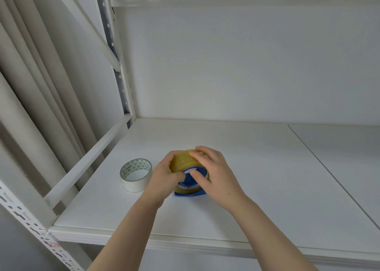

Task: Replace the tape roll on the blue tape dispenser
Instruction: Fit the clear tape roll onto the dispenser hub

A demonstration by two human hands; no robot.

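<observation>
Yellowish translucent tape roll sits on the blue tape dispenser, which rests on the white shelf; both are enclosed between the two hands.

Head view: the left hand is curled against the roll's left flank, fingers over the top edge and thumb toward the blue hub; it grips the roll. The right hand is half-closed, fingers over the roll's upper right and thumb pressed on the blue hub face. Whether it bears on roll or dispenser alone cannot be told. The roll's axis points roughly toward the viewer, so the roll would slide off that way. Judgement: the roll is being worked on or off the hub.

A white tape roll lies flat just left of the left hand, the nearer hand, not touching it.
</observation>
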